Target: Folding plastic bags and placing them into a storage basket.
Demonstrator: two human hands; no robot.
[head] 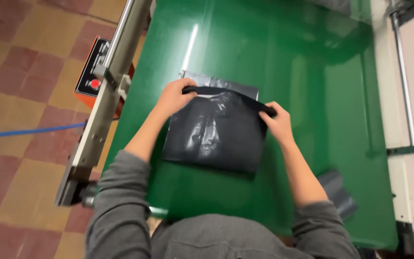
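Left hand (174,97) and right hand (276,122) each pinch the top edge of a glossy black plastic bag (214,134), at ten and two o'clock, keeping it flat on the green worktop (312,96)

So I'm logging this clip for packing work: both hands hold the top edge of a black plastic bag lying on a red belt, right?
Not quite: the belt is green, not red, as the head view shows. The rest holds: the left hand and the right hand each hold the top edge of the black plastic bag lying on it.
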